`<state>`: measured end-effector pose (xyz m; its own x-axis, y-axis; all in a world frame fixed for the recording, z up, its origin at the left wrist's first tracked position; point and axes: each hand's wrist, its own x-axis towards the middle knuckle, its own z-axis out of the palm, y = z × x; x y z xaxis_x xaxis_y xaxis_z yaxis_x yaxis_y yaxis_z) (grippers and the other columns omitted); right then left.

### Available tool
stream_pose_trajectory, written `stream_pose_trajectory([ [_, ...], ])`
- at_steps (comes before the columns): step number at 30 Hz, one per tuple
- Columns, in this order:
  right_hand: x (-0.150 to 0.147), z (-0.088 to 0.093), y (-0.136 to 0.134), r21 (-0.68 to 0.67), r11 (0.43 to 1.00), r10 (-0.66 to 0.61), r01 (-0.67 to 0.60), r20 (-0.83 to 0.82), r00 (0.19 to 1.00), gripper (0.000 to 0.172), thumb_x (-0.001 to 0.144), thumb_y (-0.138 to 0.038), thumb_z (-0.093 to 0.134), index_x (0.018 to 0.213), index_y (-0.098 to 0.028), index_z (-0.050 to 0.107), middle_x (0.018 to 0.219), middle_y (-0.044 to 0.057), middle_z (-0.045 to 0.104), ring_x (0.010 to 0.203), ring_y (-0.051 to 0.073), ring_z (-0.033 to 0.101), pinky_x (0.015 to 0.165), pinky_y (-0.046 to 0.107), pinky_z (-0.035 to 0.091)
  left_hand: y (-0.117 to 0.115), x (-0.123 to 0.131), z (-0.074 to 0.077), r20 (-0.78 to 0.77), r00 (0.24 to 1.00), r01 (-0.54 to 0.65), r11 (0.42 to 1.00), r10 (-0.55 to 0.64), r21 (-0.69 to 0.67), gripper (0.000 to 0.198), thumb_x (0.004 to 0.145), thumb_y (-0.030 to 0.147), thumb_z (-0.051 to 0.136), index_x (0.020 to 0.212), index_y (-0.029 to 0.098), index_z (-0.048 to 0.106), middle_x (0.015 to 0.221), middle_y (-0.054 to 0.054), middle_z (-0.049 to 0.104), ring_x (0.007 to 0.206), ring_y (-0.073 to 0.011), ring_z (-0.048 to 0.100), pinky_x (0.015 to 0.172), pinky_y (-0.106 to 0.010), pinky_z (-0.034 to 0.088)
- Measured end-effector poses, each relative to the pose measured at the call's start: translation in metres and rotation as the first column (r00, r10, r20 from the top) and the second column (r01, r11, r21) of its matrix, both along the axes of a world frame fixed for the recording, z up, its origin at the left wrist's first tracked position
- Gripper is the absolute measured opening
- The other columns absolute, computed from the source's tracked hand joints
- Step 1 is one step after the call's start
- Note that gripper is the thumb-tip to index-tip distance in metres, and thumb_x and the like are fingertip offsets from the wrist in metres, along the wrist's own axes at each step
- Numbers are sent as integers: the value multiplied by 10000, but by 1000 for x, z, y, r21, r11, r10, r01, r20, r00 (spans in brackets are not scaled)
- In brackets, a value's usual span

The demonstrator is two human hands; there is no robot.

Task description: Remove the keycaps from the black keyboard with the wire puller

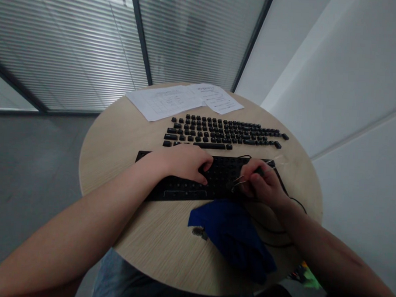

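A black keyboard with its keycaps off, at least over the part that shows, lies across the table in front of me. My left hand rests on its left half, fingers bent, thumb and forefinger apart with nothing between them. Closed over the keyboard's right part, my right hand grips a wire keycap puller. The puller's thin metal loops point left and down at the board. Something small and dark sits at the loop ends, too dim to make out. Behind the keyboard, loose black keycaps lie in rows.
A blue cloth lies in front of the keyboard, with a small brush-like thing at its left edge. A black cable loops on the right. Printed papers lie at the back of the round wooden table.
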<state>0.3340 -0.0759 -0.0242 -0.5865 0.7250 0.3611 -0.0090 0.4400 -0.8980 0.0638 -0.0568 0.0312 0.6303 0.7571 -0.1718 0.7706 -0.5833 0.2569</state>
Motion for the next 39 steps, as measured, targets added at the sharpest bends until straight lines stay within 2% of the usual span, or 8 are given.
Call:
stream_pose_trajectory([
  [2, 4, -2, 1, -32, 999, -25, 22, -94, 995, 343, 1005, -558, 608, 892, -244, 533, 670, -59, 516, 407, 83, 416, 396, 231, 368, 0, 0, -1, 0, 1000, -5, 1000, 5, 0, 298, 763, 486, 785, 947, 261, 718, 797, -13, 712, 705, -204, 606, 652, -320, 395],
  [3, 6, -2, 1, -10, 1000, -28, 27, -77, 997, 328, 999, -540, 630, 893, -243, 543, 686, -50, 531, 422, 86, 436, 406, 236, 381, 0, -1, -1, 1, 1000, -5, 1000, 5, -2, 297, 763, 484, 785, 947, 260, 717, 790, -12, 708, 702, -200, 604, 652, -318, 392],
  [7, 5, 6, 1, 209, 975, -99, 80, 81, 992, 296, 979, -483, 683, 847, -232, 599, 709, -8, 595, 539, 123, 528, 505, 263, 431, -1, 0, 3, 37, 999, 2, 1000, -2, -7, 236, 798, 420, 766, 958, 257, 709, 804, -5, 703, 707, -189, 604, 634, -309, 375],
  [11, -3, 12, 0, 348, 931, -164, 109, 132, 978, 312, 1013, -483, 620, 832, -229, 616, 685, 2, 615, 580, 141, 560, 563, 279, 456, -5, 5, 10, 187, 980, 43, 994, -63, 105, 137, 873, 337, 710, 954, 228, 691, 901, -12, 708, 792, -184, 630, 681, -304, 412],
  [17, -1, 8, -2, 297, 950, -147, 96, 155, 977, 293, 1040, -480, 566, 922, -223, 642, 757, 25, 644, 616, 155, 595, 559, 280, 471, -17, 14, 17, 335, 931, 75, 975, -144, 210, 69, 909, 255, 685, 956, 210, 709, 967, -21, 711, 853, -175, 655, 730, -301, 463],
  [26, -2, 11, -3, 333, 936, -149, 111, 92, 985, 235, 1052, -416, 559, 953, -221, 645, 756, 18, 650, 610, 149, 609, 579, 281, 482, -18, 21, 12, 313, 941, 72, 980, -129, 187, 79, 877, 189, 686, 947, 211, 717, 972, -20, 735, 843, -179, 668, 731, -295, 470],
  [33, -5, 12, -2, 385, 915, -181, 117, 133, 975, 253, 1060, -420, 540, 948, -217, 641, 765, 23, 667, 620, 148, 624, 589, 276, 485, -16, 21, 9, 297, 945, 84, 979, -137, 185, 118, 865, 177, 661, 969, 211, 707, 983, -24, 745, 884, -198, 677, 751, -305, 468],
  [39, -1, 16, 0, 407, 901, -238, 150, 175, 955, 314, 1058, -468, 531, 921, -210, 645, 736, 24, 662, 600, 147, 615, 568, 271, 474, -16, 24, 8, 336, 935, 53, 981, -114, 186, 113, 859, 183, 665, 969, 206, 675, 922, -10, 727, 808, -178, 651, 711, -296, 444],
])
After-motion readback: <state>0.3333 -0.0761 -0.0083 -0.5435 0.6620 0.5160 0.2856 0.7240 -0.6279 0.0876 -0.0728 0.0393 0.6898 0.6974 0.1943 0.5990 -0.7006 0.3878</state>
